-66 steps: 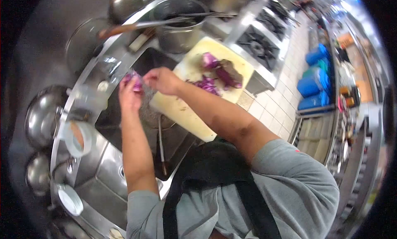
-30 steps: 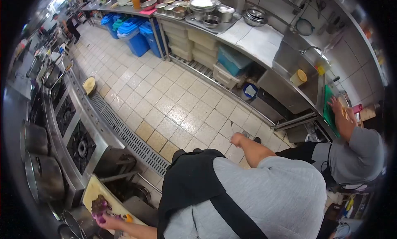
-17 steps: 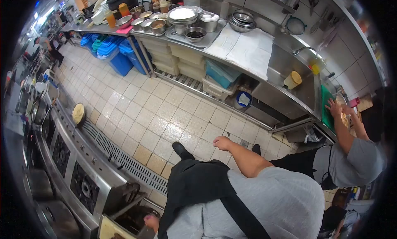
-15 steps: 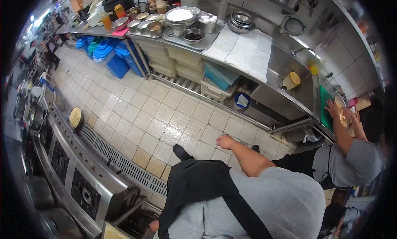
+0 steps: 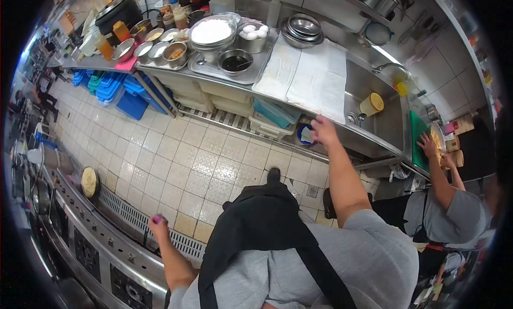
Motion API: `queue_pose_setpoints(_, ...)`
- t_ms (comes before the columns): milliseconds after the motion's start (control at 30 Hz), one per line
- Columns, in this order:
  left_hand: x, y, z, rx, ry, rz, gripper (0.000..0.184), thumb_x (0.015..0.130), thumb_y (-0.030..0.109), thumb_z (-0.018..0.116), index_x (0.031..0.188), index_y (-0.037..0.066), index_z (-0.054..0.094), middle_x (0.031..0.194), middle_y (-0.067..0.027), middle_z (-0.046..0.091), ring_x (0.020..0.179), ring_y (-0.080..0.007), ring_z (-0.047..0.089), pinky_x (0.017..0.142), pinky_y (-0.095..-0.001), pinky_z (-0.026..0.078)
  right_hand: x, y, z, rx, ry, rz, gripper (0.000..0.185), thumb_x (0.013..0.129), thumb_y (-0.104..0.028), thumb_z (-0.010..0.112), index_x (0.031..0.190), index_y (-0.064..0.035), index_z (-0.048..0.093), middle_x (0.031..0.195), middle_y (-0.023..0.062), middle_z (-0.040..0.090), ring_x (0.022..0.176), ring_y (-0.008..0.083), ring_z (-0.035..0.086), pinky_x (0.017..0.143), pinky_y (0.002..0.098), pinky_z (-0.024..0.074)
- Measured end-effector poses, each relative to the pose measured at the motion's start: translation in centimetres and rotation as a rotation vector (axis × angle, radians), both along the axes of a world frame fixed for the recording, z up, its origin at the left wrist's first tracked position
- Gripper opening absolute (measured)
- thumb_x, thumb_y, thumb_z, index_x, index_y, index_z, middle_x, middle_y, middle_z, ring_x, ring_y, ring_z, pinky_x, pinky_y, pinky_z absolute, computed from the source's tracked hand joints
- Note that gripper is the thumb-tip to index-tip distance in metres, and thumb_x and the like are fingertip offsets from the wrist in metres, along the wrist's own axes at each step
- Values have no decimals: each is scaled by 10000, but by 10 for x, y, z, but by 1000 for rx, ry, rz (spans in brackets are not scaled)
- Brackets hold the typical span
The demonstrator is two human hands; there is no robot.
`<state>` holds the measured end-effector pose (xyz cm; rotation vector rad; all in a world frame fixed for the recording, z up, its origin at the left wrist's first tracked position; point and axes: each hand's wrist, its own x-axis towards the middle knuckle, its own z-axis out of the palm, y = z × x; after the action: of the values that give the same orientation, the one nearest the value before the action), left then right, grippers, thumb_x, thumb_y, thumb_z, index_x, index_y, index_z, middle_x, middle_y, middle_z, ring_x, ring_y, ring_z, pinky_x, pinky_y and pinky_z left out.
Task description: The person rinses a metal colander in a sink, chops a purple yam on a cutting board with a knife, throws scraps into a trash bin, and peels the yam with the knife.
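My left hand (image 5: 158, 224) is low over the floor beside the stove front, its fingers closed round a small purple piece (image 5: 156, 218) that is mostly hidden. My right hand (image 5: 324, 131) is raised near the front edge of the steel counter, just below the white cloths (image 5: 320, 74); its fingers are apart and nothing shows in them. On the counter beyond are a bowl of white powder (image 5: 212, 31), a pot of eggs (image 5: 253, 32), a bowl of dark liquid (image 5: 235, 61) and stacked metal bowls (image 5: 303, 28).
A co-worker (image 5: 449, 213) stands at the right by a green board (image 5: 419, 140). The sink (image 5: 393, 116) holds a yellow-lidded tub (image 5: 372, 103). The stove (image 5: 107, 250) runs along the left, with a pan (image 5: 90, 182) beyond. Blue bins (image 5: 131, 98) stand under the counter.
The view has turned from the cutting board with purple vegetable to the opposite counter, which is now nearer. My right hand has risen towards it; my left hand has come back into view.
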<state>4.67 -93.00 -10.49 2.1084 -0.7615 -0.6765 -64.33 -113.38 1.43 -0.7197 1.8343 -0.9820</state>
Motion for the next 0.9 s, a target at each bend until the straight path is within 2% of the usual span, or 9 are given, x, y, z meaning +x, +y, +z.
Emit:
queue_pose_setpoints(133, -18, -80, 0, -58, -229, -35, 187, 691, 26, 647, 870, 22, 595, 798, -72, 604, 615, -196, 576, 548, -312, 489, -29, -81, 44, -235, -67, -124, 615, 930, -282, 673, 1428, -23, 425, 1127, 137, 622, 839, 221, 653, 679, 316, 554)
queue_pose_setpoints(200, -43, -96, 0, -12, 79, -28, 292, 736, -26, 592, 1018, 47, 593, 792, -55, 609, 571, -137, 559, 471, -278, 447, -55, -131, 54, -321, -113, -149, 639, 925, -300, 677, 1432, -11, 415, 1187, 146, 610, 913, 257, 659, 791, 342, 560)
queue_pose_setpoints(300, -60, -72, -75, -52, 139, -32, 199, 724, -65, 611, 885, 35, 549, 763, -52, 576, 630, -116, 541, 530, -254, 457, -96, -213, 56, -430, -182, -162, 656, 921, -319, 681, 1425, 7, 414, 1221, 147, 600, 954, 273, 649, 823, 356, 556)
queue_pose_setpoints(400, -132, -26, -80, -113, 576, 124, 80, 904, -11, 544, 900, 50, 492, 681, -62, 540, 492, -146, 464, 422, -309, 379, -130, -298, 60, -428, -153, -188, 550, 906, -305, 686, 1330, -18, 484, 1207, 126, 553, 960, 273, 614, 870, 392, 531)
queue_pose_setpoints(467, -195, -18, -28, 255, 444, 337, 111, 929, -6, 519, 869, 75, 475, 641, -58, 516, 492, -162, 450, 430, -314, 363, -145, -346, 66, -403, -139, -167, 526, 899, -311, 692, 1298, -19, 513, 1185, 129, 559, 949, 267, 609, 858, 388, 535)
queue_pose_setpoints(500, -185, 26, -97, 28, 701, 401, 97, 901, -26, 531, 875, 62, 500, 657, -68, 538, 525, -176, 501, 460, -328, 412, -150, -366, 68, -382, -113, -156, 503, 892, -317, 697, 1267, -19, 542, 1163, 131, 565, 938, 261, 604, 846, 384, 539)
queue_pose_setpoints(633, -225, 69, -82, 332, 282, 274, 100, 879, -37, 537, 876, 59, 510, 670, -72, 550, 541, -183, 524, 476, -332, 433, -175, -435, 57, -164, 95, -122, 366, 879, -304, 703, 1099, -21, 633, 972, 107, 582, 751, 219, 590, 597, 328, 528)
queue_pose_setpoints(767, -246, 82, -87, 383, 145, 191, 109, 857, -48, 542, 877, 56, 519, 683, -76, 562, 557, -191, 547, 491, -337, 454, -192, -470, 58, 126, 244, 129, 356, 825, -288, 731, 1085, -58, 650, 1035, 118, 641, 822, 255, 627, 632, 307, 514)
queue_pose_setpoints(900, -250, 65, -98, 287, 155, 155, 122, 834, -59, 548, 878, 53, 529, 696, -80, 575, 572, -199, 570, 507, -342, 475, -162, -460, 76, -13, 323, 94, 349, 802, -247, 713, 1073, -39, 645, 1038, 136, 661, 815, 267, 661, 612, 358, 545)
